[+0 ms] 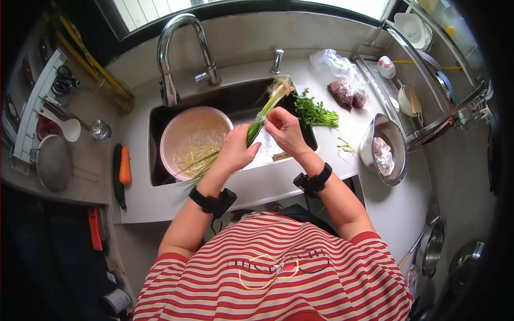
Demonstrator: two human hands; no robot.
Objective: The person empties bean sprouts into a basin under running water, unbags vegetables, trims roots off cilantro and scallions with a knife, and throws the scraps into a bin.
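Scallions (258,127) are wrapped in my left hand (238,147), its fingers folded around the green part of the bunch. My right hand (285,131) is at the stems, just beside a pale band (261,117) — I cannot tell whether its fingertips have closed on it. The long axis slants over the sink (155,139): root end pointing away from me and to the right, leaf tips trailing back to the left, over the near edge of a pink basin (169,127). So my right hand is nearer the roots, my left nearer the tips. Bean sprouts (195,152) lie in the basin. At the sink's right edge rests a leafy herb bunch (316,111); beyond it are dark red packets (339,96), and farther right a steel bowl (370,142) holds a bagged lump (382,155). Left of the sink, a carrot (125,167) and a cucumber (117,174) lie side by side — well apart from both hands.
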